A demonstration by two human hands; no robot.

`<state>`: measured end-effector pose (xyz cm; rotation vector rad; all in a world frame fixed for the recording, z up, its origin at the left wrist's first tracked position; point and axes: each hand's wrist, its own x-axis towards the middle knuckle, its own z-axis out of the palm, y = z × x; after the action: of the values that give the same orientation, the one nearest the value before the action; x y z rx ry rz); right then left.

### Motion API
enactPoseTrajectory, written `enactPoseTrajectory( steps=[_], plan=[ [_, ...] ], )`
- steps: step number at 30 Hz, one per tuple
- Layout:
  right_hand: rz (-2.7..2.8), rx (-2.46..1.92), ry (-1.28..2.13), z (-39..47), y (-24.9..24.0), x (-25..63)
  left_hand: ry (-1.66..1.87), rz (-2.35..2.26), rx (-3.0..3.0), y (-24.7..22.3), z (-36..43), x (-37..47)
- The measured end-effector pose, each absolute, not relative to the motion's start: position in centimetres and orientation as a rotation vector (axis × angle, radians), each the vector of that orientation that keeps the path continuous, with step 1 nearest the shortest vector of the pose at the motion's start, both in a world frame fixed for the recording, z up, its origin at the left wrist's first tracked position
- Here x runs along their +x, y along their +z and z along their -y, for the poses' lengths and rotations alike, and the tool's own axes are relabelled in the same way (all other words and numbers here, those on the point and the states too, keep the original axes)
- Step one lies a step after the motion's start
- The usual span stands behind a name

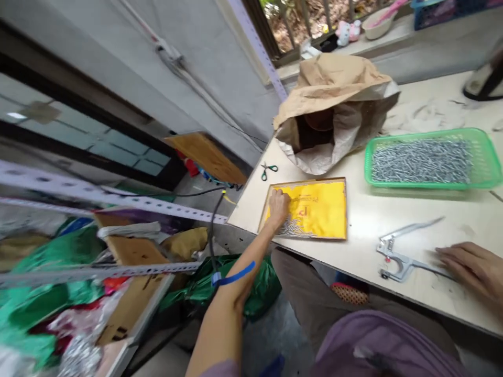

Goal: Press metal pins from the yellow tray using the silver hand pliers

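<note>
My left hand [279, 206] is in a shallow cardboard tray [346, 209] lined with a yellow sheet [324, 204]. Its fingers are curled down and closed; whatever is between them is hidden. Beside it in the tray lies a heap of small silver metal pieces [293, 227]. At the right, my right hand [473, 267] is slightly blurred, with fingers stretched out over the table. It is by the handle end of metal pliers with a C-shaped jaw [401, 267], lying with the handles spread. Whether the fingers touch the handle I cannot tell.
A green plastic basket [485, 152] holds many small silver metal pieces [420, 161]. A brown paper sack [338, 94] gapes open behind the tray. Small green-handled scissors [269, 170] lie near the table's left edge. A black cable [212, 235] hangs beside my left arm.
</note>
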<state>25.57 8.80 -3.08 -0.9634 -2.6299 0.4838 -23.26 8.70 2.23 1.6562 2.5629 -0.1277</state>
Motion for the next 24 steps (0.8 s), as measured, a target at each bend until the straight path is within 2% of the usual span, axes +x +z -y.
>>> enactPoseTrajectory(
  steps=[4,7,10,13,24],
  plan=[
    [2.528,-1.13,0.609,-7.0,0.2,24.4,0.331,-2.449,1.591,2.8,-7.9,-19.2],
    [2.597,-1.118,0.635,-6.4,0.6,23.5,0.626,-2.043,1.325,2.5,-5.6,-12.6],
    [2.634,-1.095,0.575,-5.8,-0.3,23.3,0.616,-1.709,1.051,1.6,-3.1,-6.0],
    [2.649,-1.102,0.508,-5.3,-1.3,23.5,0.532,-1.615,0.882,0.7,-2.2,-2.2],
    [2.606,-1.077,0.478,-4.6,-1.8,23.9,0.496,-1.661,0.811,0.3,-2.3,-1.1]
  ],
)
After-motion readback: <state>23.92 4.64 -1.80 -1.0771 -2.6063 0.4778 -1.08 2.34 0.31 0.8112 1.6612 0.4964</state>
